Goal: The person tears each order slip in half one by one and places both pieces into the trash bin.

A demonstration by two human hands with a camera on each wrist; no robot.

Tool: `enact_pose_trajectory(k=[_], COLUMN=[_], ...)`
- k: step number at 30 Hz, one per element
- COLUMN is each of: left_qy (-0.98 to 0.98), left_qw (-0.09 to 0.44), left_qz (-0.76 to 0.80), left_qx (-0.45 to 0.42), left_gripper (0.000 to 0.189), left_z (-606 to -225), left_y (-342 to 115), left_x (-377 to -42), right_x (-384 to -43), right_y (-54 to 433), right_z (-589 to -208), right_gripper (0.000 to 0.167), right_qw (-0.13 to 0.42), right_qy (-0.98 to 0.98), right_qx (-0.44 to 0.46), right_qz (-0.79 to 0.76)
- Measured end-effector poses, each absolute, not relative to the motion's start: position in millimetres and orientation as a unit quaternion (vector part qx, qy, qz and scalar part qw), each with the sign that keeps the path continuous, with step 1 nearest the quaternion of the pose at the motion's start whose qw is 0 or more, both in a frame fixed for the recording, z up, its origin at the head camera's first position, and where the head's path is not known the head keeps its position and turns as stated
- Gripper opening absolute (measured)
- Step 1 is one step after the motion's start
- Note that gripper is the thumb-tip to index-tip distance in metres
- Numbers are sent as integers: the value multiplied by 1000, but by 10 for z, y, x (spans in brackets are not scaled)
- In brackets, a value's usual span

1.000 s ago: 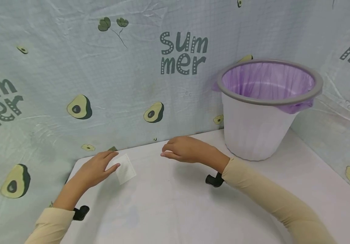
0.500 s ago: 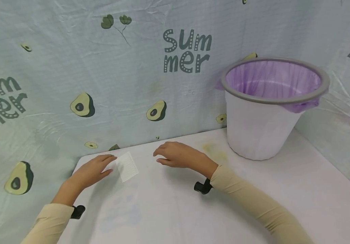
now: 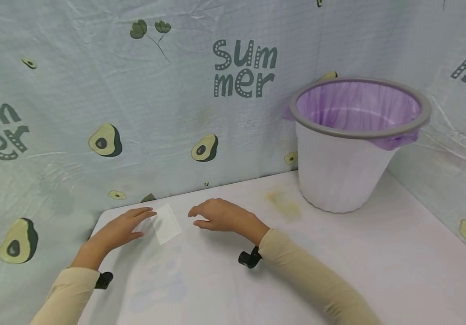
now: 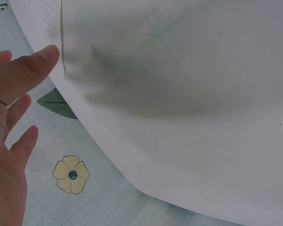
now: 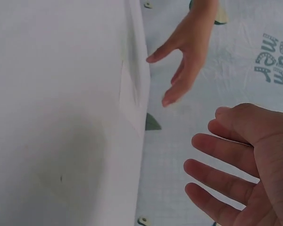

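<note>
A small white sheet with faint printed or embossed rows (image 3: 168, 225) lies flat on the white table near its back edge; whether it is paper or cloth is unclear. My left hand (image 3: 120, 229) hovers at the sheet's left side, fingers extended and thumb apart, holding nothing. Its fingertips overlap the sheet's edge in the head view; contact cannot be told. To the right of the sheet is my right hand (image 3: 221, 215), its fingers loosely bent and nothing in them. The right wrist view shows the sheet (image 5: 128, 94) edge-on, with both hands apart from each other.
A white bin (image 3: 338, 171) with a grey rim and purple liner stands at the back right of the table (image 3: 225, 280). Behind hangs a pale cloth (image 3: 156, 104) printed with avocados and lettering. A yellowish stain (image 3: 283, 204) marks the table left of the bin.
My right hand has moved left and slightly nearer the front, closing in on the sheet. My left hand has drawn back slightly to the left; the sheet stays in place.
</note>
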State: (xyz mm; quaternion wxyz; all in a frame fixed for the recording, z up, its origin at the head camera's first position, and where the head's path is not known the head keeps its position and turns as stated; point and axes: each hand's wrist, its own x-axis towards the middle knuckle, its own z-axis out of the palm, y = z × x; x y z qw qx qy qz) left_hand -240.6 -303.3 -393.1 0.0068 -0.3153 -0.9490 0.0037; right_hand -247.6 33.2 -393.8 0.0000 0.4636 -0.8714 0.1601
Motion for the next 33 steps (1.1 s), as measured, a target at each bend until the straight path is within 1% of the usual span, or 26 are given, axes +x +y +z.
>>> enact_pose_trajectory(k=[5, 10, 16, 19, 23, 29, 31, 33], left_qy=[-954, -950, -950, -948, -946, -952, -954, -956], left_qw=[-28, -86, -128, -136, -132, -122, -118, -118], left_qz=[2, -7, -40, -42, -42, -46, -56, -72], left_qx=[-298, -299, -282, -284, -292, -277, -269, -257], left_gripper=[76, 82, 73, 70, 69, 62, 62, 66], left_z=[-3988, -4040, -4066, -4078, -4095, -4106, -4105, -4095], left_y=[-3098, -3159, -3236, -3252, -3238, -3241, -3244, -3258], left_x=[-2449, -2459, -2448, -2470, -2516, -2559, -2568, -2578], right_x=[-2491, -2514, -2587, -2613, -2630, -2643, -2641, -2637], right_y=[77, -182, -479, -571, -611, -622, -619, -621], right_z=[-4045, -4154, -4300, -4377, -4451, -4440, -4416, -4396], right_gripper=[34, 37, 38, 39, 43, 49, 50, 49], right_qw=[-28, -60, -81, -94, -111, -120, -125, -132], right_qy=[-869, -870, -862, -867, -880, -893, -896, -895], right_qx=[461, 461, 480, 472, 451, 431, 426, 426], right_qz=[179, 165, 143, 130, 100, 45, 23, 15])
